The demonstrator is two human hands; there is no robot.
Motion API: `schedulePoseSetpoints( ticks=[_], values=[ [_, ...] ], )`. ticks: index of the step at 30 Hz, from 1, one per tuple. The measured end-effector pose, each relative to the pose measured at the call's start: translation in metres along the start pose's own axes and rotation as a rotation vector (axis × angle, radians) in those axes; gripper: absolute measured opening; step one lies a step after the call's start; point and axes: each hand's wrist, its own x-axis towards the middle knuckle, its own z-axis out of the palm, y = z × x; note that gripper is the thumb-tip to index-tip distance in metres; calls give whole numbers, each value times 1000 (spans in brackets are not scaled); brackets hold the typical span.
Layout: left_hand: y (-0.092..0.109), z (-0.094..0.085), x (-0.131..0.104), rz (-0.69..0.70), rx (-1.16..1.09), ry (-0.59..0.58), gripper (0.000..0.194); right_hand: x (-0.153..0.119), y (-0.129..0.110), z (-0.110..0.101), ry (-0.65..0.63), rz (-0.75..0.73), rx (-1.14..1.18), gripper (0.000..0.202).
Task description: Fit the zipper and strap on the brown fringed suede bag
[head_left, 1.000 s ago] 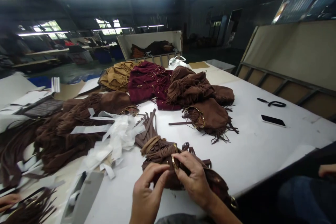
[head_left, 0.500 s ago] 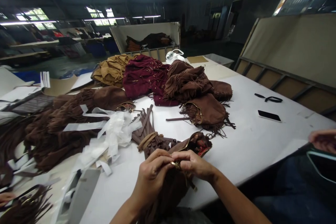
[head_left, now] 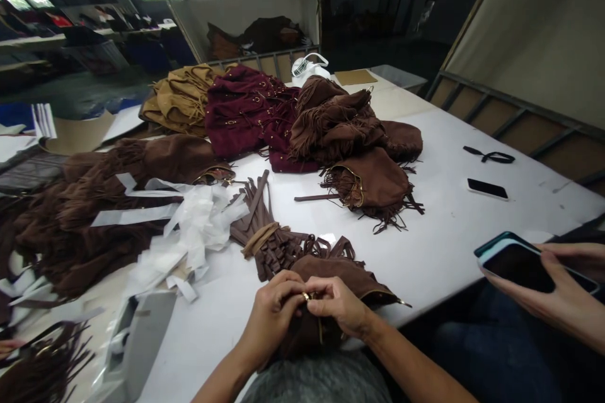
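I judge the work under way, not complete. The left hand and right hand each keep a pinching grip on a gold fitting over the brown bag, at the near edge of the table. Whether it is fastened, I cannot tell. Just beyond, a strap bundle and white strips crowd the left approach. Toward the far edge lie a maroon pile and brown fringed pile, their completion undetermined.
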Motion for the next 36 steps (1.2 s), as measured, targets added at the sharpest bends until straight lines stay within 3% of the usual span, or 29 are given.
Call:
schedulePoseSetpoints(
  ticks=[3,5,8,11,15,18,22,27,33,34,36],
  values=[
    [-9,-2,3,-82,-95,-85,22,5,6,-2,7,-17,-45,30],
    [-23,-3,4,-113,-76,-80,21,10,14,-6,13,-27,-69,29],
    [-60,-11,13,-115,119,36,20,21,29,-14,58,-10,-65,27],
    [-103,-28,38,-83,289,104,22,33,42,-23,105,64,-58,25],
    [-147,-44,88,19,418,-83,20,48,43,-30,139,138,-67,29],
    [-164,-39,117,86,493,-259,17,56,42,-32,170,147,-27,30],
    [-176,-27,134,118,574,-336,10,63,59,-35,278,177,115,37],
    [-164,-26,140,163,581,-319,25,70,77,-35,378,210,257,41],
    [-97,-1,107,336,395,-380,24,72,73,-30,350,169,401,42],
    [-84,-1,101,315,333,-318,25,71,72,-30,352,163,401,42],
    [-62,-9,93,155,142,-72,25,67,70,-30,391,159,350,41]
  ],
)
